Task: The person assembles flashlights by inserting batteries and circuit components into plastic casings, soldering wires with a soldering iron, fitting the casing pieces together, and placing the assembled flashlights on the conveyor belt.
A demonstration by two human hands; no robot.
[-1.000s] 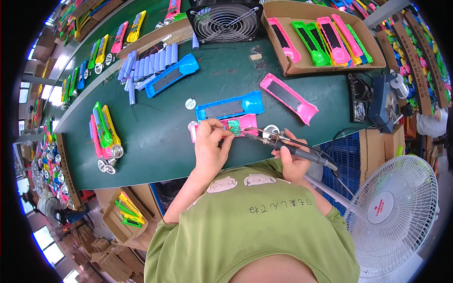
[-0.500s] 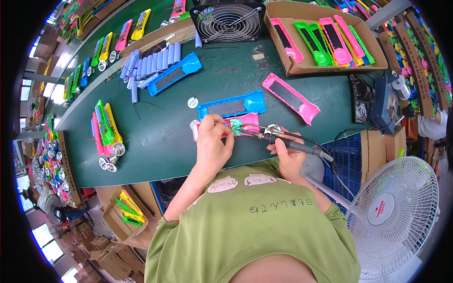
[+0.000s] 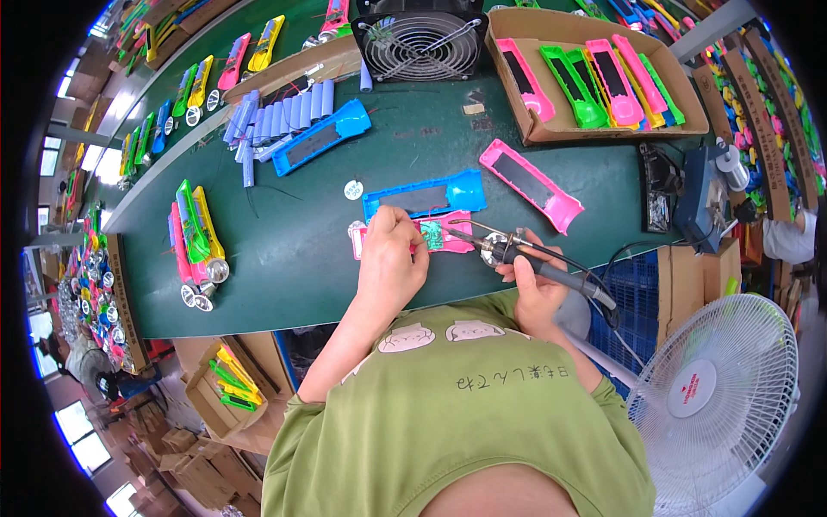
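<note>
A pink plastic flashlight housing (image 3: pixel 460 243) lies on the bench with a small green circuit board (image 3: pixel 432 233) in it. My left hand (image 3: pixel 392 263) is over its left part, fingertips pinched together by the board; what they hold is hidden. In my right hand (image 3: pixel 541 289) is a soldering iron (image 3: pixel 560 276) with a thin curved metal tube along it. The iron's tip points left, near the board's right edge. A round silver reflector (image 3: pixel 493 248) sits at the housing's right end. Just beyond lies a blue housing half (image 3: pixel 422 198) with a dark strip inside.
Another pink half (image 3: pixel 531 185) lies to the right. Blue cylindrical cells (image 3: pixel 289 112) are piled beyond, beside a blue half. A cardboard box (image 3: pixel 603 131) holds coloured halves. A black fan (image 3: pixel 419 43) stands at the back, a soldering station (image 3: pixel 699 194) at the right. Assembled flashlights (image 3: pixel 198 233) lie left.
My right hand and the soldering iron have moved a little right and toward me, uncovering more of the board. My left hand stays nearly in place.
</note>
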